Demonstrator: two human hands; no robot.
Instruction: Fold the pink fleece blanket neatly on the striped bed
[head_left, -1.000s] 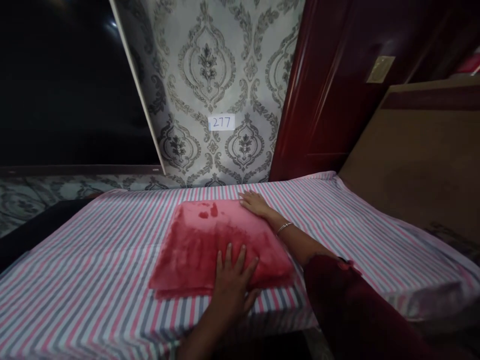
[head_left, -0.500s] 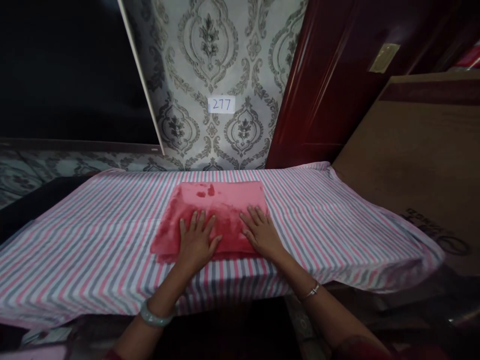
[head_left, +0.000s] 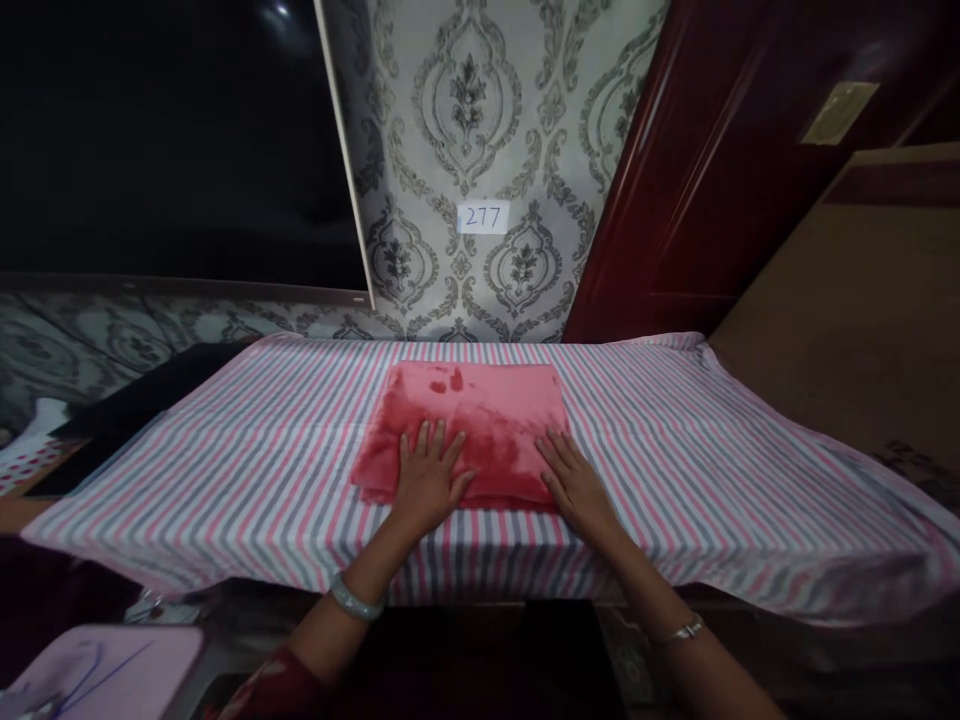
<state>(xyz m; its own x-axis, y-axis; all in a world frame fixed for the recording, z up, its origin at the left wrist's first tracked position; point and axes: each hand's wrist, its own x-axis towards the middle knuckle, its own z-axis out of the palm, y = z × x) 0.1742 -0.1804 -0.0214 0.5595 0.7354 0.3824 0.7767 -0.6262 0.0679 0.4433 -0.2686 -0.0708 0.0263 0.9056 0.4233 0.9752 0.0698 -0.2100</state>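
Observation:
A red, plush-looking cloth (head_left: 510, 395) lies folded into a flat rectangle near the middle of the table. Darker smudged patches mark its pile. My left hand (head_left: 429, 480) rests palm down on its front left part, fingers spread. On the right front edge lies my right hand (head_left: 579, 485), flat with fingers stretched out. Neither hand grips the fabric. Under the folded cloth is a striped tablecloth (head_left: 262, 470) in pink, grey and white.
A dark television screen (head_left: 172, 140) stands at the back left. Behind the table, a card reading 277 (head_left: 483, 217) is on the patterned wall. A large cardboard box (head_left: 855, 310) borders the right side, and a pink board (head_left: 112, 670) is low at the left.
The view has turned slightly left, so everything appears further right. My right hand has slid outward toward the cloth's right edge; my left hand stays flat on it.

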